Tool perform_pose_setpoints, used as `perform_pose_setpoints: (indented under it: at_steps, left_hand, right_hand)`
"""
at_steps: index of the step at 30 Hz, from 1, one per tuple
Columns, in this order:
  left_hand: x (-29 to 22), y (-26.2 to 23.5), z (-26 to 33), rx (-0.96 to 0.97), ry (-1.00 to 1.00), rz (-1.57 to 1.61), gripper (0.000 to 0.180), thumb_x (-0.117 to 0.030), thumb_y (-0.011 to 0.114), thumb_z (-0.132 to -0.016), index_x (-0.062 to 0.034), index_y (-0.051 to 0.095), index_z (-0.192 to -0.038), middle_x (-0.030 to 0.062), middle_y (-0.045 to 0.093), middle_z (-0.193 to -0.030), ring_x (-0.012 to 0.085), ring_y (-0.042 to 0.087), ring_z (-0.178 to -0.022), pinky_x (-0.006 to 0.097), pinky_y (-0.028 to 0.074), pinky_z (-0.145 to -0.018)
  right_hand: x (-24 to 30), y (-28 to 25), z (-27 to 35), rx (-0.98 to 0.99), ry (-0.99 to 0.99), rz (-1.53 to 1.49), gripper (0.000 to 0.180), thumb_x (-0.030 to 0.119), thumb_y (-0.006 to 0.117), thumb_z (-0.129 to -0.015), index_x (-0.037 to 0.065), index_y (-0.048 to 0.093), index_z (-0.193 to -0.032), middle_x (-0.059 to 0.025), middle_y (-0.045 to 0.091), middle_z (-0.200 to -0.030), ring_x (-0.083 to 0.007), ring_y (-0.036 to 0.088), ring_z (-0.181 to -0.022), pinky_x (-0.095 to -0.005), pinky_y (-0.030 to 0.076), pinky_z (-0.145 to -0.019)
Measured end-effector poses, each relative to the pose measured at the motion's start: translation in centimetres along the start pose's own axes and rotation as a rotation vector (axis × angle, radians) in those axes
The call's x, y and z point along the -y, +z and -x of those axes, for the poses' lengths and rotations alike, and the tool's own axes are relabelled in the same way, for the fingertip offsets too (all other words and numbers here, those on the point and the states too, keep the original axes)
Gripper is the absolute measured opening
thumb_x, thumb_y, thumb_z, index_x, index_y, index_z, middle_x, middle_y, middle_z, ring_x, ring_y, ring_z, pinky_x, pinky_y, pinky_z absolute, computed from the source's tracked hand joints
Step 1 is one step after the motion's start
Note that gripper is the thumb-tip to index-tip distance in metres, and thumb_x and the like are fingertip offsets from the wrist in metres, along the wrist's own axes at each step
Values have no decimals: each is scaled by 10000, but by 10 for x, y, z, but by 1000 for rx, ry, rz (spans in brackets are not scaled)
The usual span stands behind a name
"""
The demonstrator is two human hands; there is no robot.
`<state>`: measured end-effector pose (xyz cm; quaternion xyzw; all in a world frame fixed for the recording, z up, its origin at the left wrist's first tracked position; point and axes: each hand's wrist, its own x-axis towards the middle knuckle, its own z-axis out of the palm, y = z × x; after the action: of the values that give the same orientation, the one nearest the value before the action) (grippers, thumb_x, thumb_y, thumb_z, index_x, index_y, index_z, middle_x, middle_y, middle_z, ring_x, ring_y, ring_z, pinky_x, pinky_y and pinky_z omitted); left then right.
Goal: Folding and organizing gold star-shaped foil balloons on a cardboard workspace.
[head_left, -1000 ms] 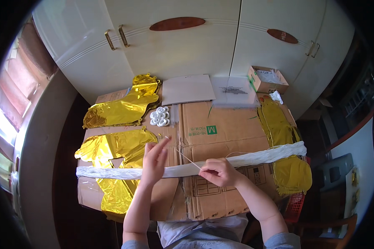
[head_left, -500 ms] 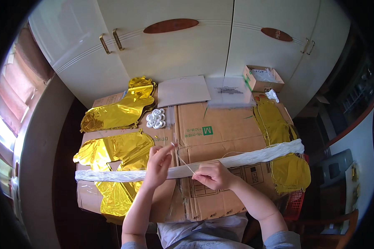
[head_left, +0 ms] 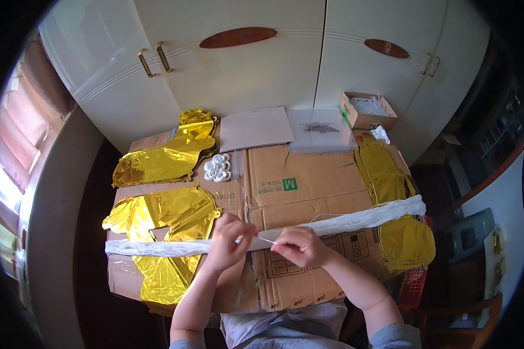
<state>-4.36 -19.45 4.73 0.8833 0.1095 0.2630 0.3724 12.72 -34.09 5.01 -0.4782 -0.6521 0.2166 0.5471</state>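
A long white bundle of thin strands (head_left: 361, 220) lies across flattened brown cardboard (head_left: 308, 186), from the left edge to the right. My left hand (head_left: 228, 239) rests on the bundle near its middle, fingers curled and pinching a thin white strand (head_left: 266, 239). My right hand (head_left: 298, 246) sits just to the right, pinching the same strand's other end. The strand runs taut between the two hands, which are close together.
Gold foil balloons lie at the left (head_left: 163, 160), lower left (head_left: 166, 218) and right (head_left: 393, 198). A cluster of small white rings (head_left: 218, 167), a grey sheet (head_left: 256, 128), a clear bag (head_left: 323, 131) and a small open box (head_left: 367, 110) sit at the back. White cupboard doors (head_left: 262, 64) stand behind.
My left hand went from open and raised over the bundle to curled down on it. Both hands drew together, and the loose strand between them shortened.
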Motion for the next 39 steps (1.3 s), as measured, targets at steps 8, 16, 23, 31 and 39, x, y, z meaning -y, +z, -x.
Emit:
perform_pose_setpoints:
  at_steps: [8, 16, 23, 31, 39]
  left_hand:
    - [-15, 9, 3, -142, -230, 1032, 159, -121, 572, -884, -12, 662, -956, 114, 642, -900, 173, 532, -796, 319, 421, -788]
    - [-4, 7, 13, 178, -269, 1196, 147, -45, 513, -893, 34, 633, -926, 83, 593, -864, 179, 559, -899, 320, 417, -875]
    - [-16, -3, 3, 254, -32, 84, 164, -20, 527, -880, 39, 650, -971, 61, 606, -857, 181, 556, -930, 359, 414, -919]
    - [-19, 5, -1, 11, -62, 299, 237, -56, 557, -860, 13, 623, -1077, 86, 628, -1022, 202, 495, -930, 324, 388, -879]
    - [-13, 12, 3, -7, -182, 861, 162, -60, 574, -851, -24, 651, -988, 66, 628, -862, 198, 520, -828, 308, 415, -791]
  right_hand:
    - [-14, 15, 2, -54, -96, 297, 37, 70, 634, -817, 43, 618, -798, -102, 579, -693, -254, 569, -598, -343, 457, -555]
    - [-11, 9, -2, -182, -94, 245, 62, 11, 666, -779, 33, 629, -825, -68, 576, -684, -217, 553, -580, -326, 437, -524]
    - [-8, 6, 1, -120, -162, 186, 58, 34, 662, -801, 35, 631, -850, -90, 572, -717, -216, 562, -599, -313, 450, -534]
    - [-12, 15, 3, -32, -175, 197, 76, 63, 646, -820, 17, 602, -861, -109, 570, -747, -273, 575, -660, -357, 468, -582]
    - [-13, 16, 2, -66, -89, 220, 43, 62, 629, -832, 36, 601, -851, -98, 535, -682, -271, 564, -624, -360, 451, -561]
